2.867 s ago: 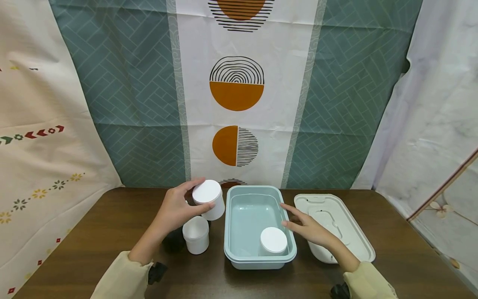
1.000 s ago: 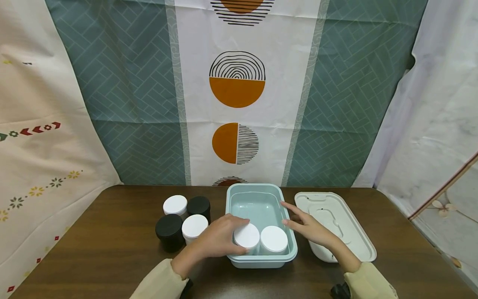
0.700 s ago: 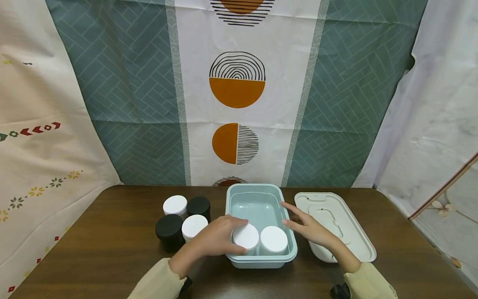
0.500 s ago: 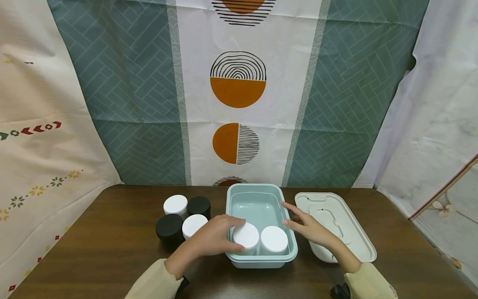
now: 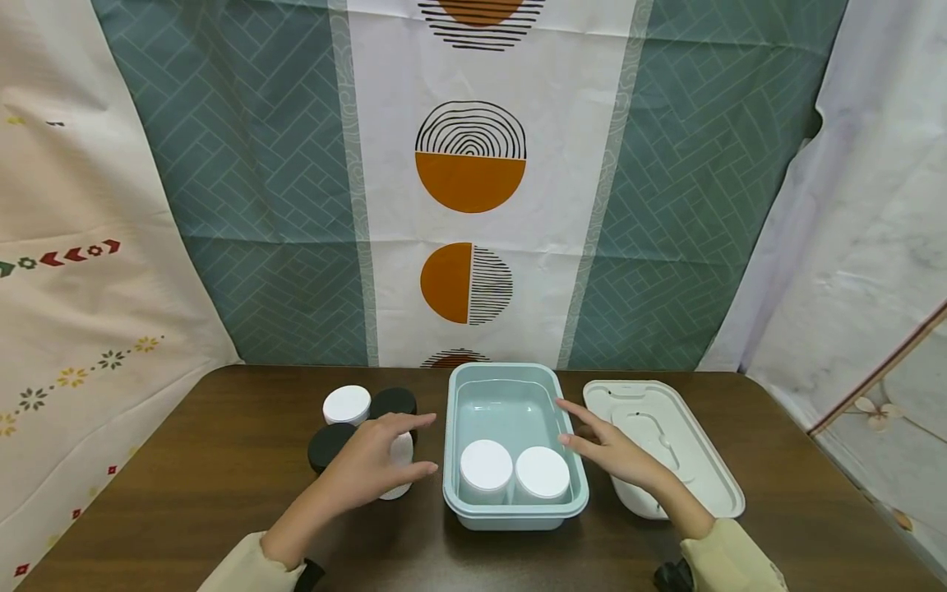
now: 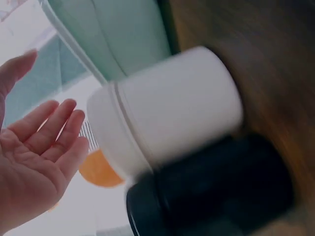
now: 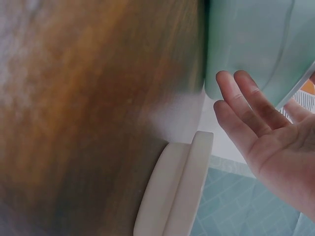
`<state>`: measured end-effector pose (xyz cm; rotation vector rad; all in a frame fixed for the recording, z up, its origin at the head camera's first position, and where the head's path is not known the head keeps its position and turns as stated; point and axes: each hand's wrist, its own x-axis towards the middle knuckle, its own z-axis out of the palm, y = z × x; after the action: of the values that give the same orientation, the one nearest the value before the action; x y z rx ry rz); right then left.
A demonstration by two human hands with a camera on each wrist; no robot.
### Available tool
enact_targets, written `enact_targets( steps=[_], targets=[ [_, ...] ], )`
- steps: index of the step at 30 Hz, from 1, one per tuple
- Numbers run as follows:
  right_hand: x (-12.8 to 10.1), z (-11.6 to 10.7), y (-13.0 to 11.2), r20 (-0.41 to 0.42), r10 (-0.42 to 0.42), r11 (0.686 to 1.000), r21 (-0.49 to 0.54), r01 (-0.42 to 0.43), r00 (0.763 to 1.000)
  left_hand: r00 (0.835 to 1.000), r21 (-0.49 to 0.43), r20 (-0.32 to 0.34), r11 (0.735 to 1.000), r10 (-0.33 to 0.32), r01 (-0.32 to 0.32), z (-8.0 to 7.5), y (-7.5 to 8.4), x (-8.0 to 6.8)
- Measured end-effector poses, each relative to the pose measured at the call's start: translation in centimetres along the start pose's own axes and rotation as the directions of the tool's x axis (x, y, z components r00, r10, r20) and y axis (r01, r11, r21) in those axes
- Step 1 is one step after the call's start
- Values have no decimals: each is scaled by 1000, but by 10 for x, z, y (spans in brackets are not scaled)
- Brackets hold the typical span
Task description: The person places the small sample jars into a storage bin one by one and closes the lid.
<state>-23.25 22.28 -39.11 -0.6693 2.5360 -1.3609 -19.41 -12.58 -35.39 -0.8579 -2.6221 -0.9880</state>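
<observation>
Presently two white jars stand in the teal tub; four remain left (two black). Left hand, fingers spread, nears another white jar; right hand, also holding nothing, steadies the tub's rim.

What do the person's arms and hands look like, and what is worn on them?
Both hands are bare, without gloves or rings visible. The left hand and the right hand come out of long pale beige sleeves. A small black device sits at each wrist, under the cuff.
</observation>
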Motion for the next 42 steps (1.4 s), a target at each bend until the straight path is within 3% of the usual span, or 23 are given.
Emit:
enact_targets(
  steps=[7,17,26,35,42],
  targets=[
    [0,0,1,-3,-4,1000,-9,4,1000,983,17,-164,996,-80,84,-21,-21,-17],
    [-2,0,2,-8,8,1000,-16,-8,1000,949,50,-252,976,-192,210,-36,-49,-42],
    [-2,-1,0,-7,-2,1000,-13,2,1000,947,87,-159,951,-280,296,-41,-60,-51],
    [-1,0,0,-1,-9,1000,1,9,1000,935,67,-141,939,-324,336,-38,-63,-52],
    [-1,0,-1,-6,-9,1000,-6,9,1000,933,68,-161,939,-322,337,-38,-63,-52]
  ],
)
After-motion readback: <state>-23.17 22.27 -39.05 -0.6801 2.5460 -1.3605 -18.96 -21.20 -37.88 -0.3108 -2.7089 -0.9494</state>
